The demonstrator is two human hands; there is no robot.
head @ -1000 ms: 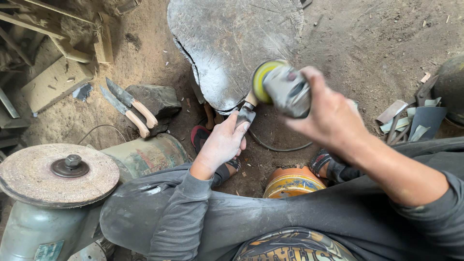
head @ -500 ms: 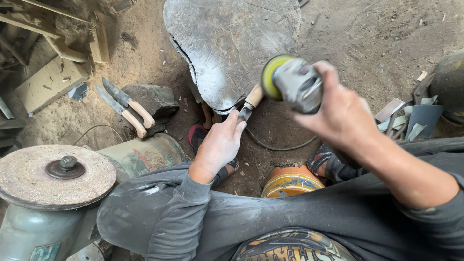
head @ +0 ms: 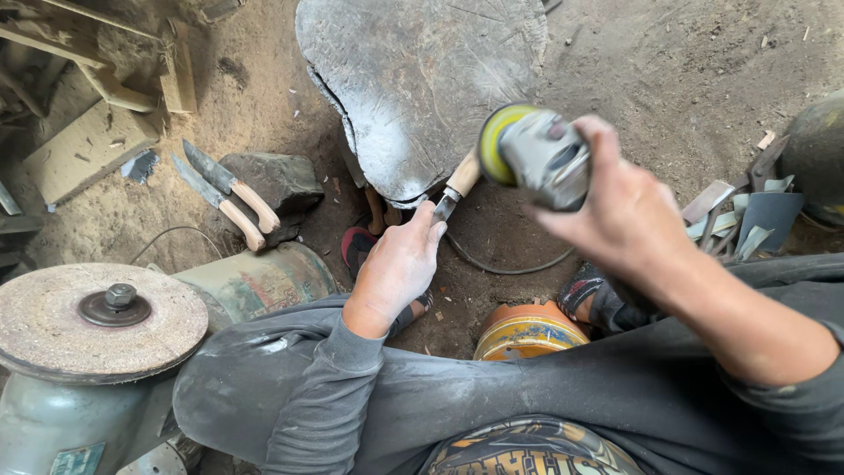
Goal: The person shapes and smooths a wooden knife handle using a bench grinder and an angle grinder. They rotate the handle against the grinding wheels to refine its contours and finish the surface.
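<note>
Head view, looking down past the person's knees: the knife [head: 457,186] being worked lies against the near edge of the grey tree-stump block [head: 422,79], wooden handle pointing up and away, blade running down into the left hand [head: 400,264]. That hand is curled shut around the blade end, fingertips just below the handle. The right hand [head: 629,207] is closed in a full grip on the grey angle grinder [head: 541,158], whose yellow-rimmed disc touches or sits just beside the knife's handle. Two more knives [head: 224,193] with wooden handles lie side by side on the dirt to the left, against a dark stone [head: 277,180]. One bench grinder wheel [head: 97,317] stands at lower left. Three knives in all, one hand tool.
</note>
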